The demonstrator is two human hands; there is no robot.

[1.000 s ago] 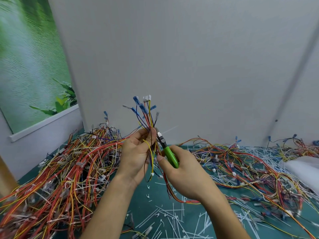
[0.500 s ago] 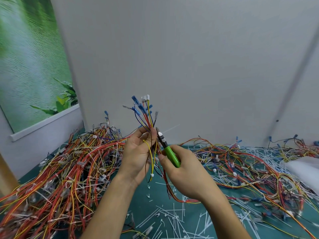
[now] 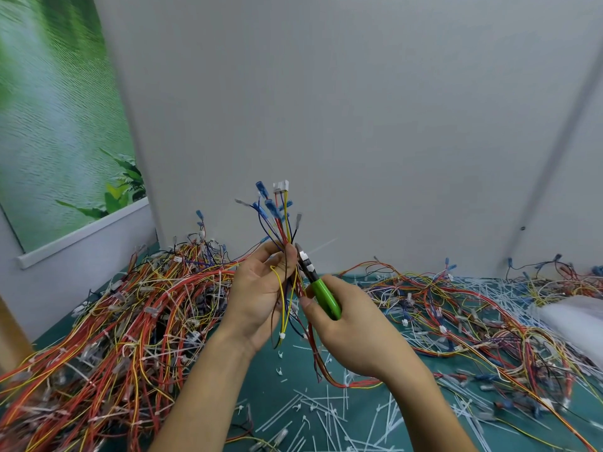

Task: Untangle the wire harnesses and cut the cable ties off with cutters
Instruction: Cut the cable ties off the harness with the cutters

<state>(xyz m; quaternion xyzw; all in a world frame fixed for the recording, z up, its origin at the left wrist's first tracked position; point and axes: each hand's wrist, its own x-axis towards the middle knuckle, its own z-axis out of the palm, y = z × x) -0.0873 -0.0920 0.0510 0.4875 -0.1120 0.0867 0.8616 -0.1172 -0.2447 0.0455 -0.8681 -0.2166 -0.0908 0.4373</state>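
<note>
Harness (image 3: pixel 282 223) stands pinched in the left hand (image 3: pixel 257 288), so green-handled cutters (image 3: pixel 323 296), gripped by the right hand (image 3: pixel 355 334), seemingly reach its cable tie (image 3: pixel 321 246).

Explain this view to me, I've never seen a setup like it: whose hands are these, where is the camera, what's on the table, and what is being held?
There is no machine here: these are a person's two bare hands. The single picture comes from a camera worn on the person's head, looking forward and down.

The left hand grips a harness, with its plugs pointing up. The right hand holds green-handled cutters, whose tip is at the bundle beside the left thumb.

On the green table a left pile and a right pile of tangled harnesses lie either side. Cut ties are scattered in front.
</note>
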